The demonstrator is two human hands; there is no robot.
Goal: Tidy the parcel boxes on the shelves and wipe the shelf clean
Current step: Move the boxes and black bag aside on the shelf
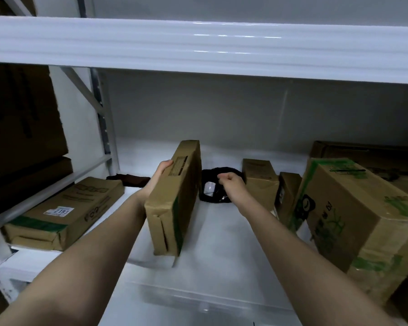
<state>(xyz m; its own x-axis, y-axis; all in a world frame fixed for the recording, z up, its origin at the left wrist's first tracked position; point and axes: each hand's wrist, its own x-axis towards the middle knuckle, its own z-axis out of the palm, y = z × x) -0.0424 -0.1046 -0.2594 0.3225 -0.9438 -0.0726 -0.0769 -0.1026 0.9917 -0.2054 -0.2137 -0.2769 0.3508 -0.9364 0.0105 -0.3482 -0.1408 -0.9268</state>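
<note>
I see the left hand (159,177) gripping the far left edge of a flat box (174,198), stood on edge mid-shelf (222,243). Right hand (231,184) is clenched in a fist just right of it, over a black item (212,187) (can't tell if grasping it). Labelled box (64,215) lies flat at left; big green-printed box (353,220) at right.

We see a flat box (64,216) at the left of the shelf (222,243), a tall box (174,198) in the middle, and a big box (353,220) at the right.
</note>
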